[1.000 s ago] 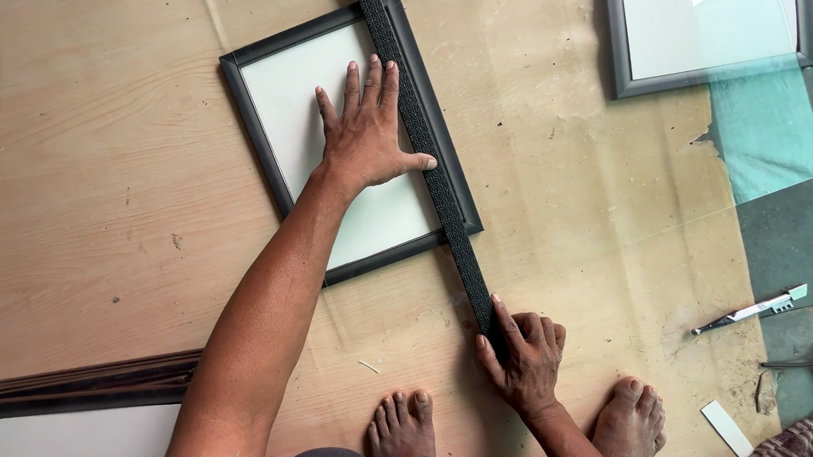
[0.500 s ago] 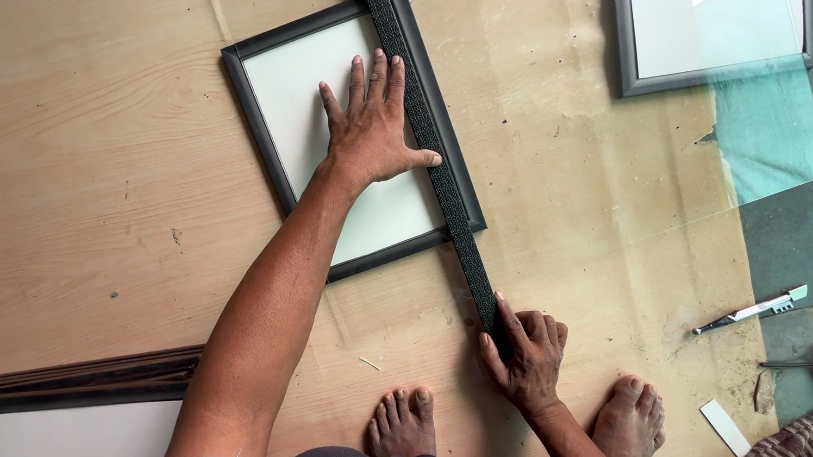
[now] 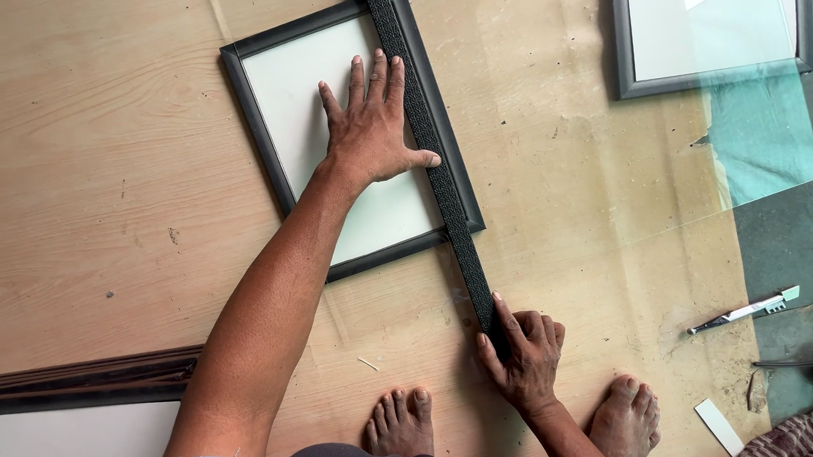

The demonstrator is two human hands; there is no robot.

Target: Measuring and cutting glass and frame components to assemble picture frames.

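Wooden flooring (image 3: 86, 147) carries a black picture frame (image 3: 255, 109); my left hand (image 3: 370, 129) lies flat and open on its pane. Along the frame's right rail, the black strip (image 3: 429, 155) has barely shifted; my right hand (image 3: 522, 350) grips its near end.

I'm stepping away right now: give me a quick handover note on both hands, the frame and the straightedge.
Left hand: flat, fingers spread, on the white panel of the black picture frame, thumb against the black straightedge.
Right hand: gripping the straightedge's near end.
Straightedge lies along the frame's right rail; its far end runs out of view at the top.
Glass sheet lies right, partly over a grey frame. A cutter-like tool lies untouched by the right foot.
Done: frame flat on the board, straightedge laid on it.
Left: no cut or mark visible.
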